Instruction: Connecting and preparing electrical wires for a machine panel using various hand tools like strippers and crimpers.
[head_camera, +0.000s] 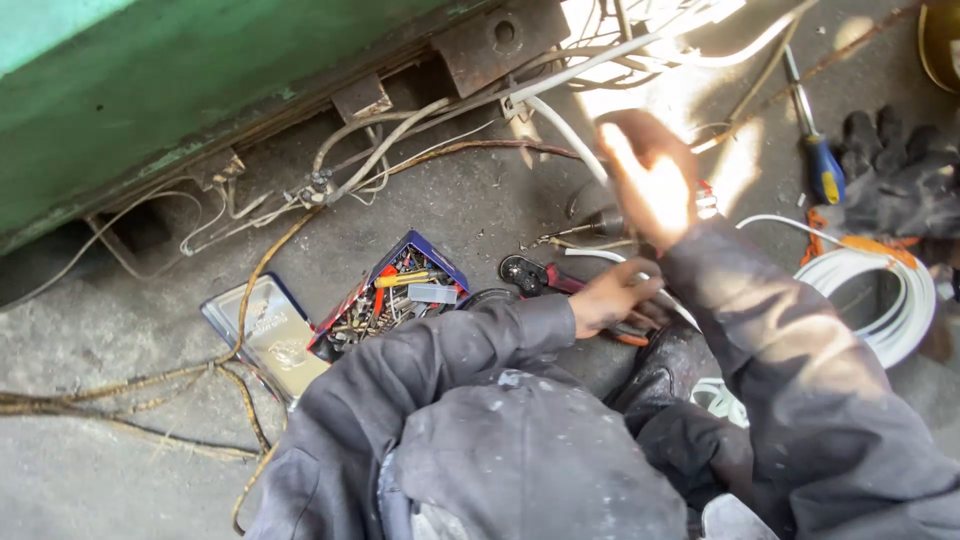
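On the concrete floor, below the green metal wall, the person's left hand lies low with its fingers curled around the red handles of a pair of pliers, whose dark head points toward the open tin of bits and small tools. The right hand is raised in bright sunlight and blurred; it sits on a white cable that runs up toward the wall's base, the fingers bent over it, though whether they truly clamp it cannot be told. The tin's lid lies just beside the tin. Toward the floor's right edge rest a coil of white cable, a dark glove and a blue-handled screwdriver.
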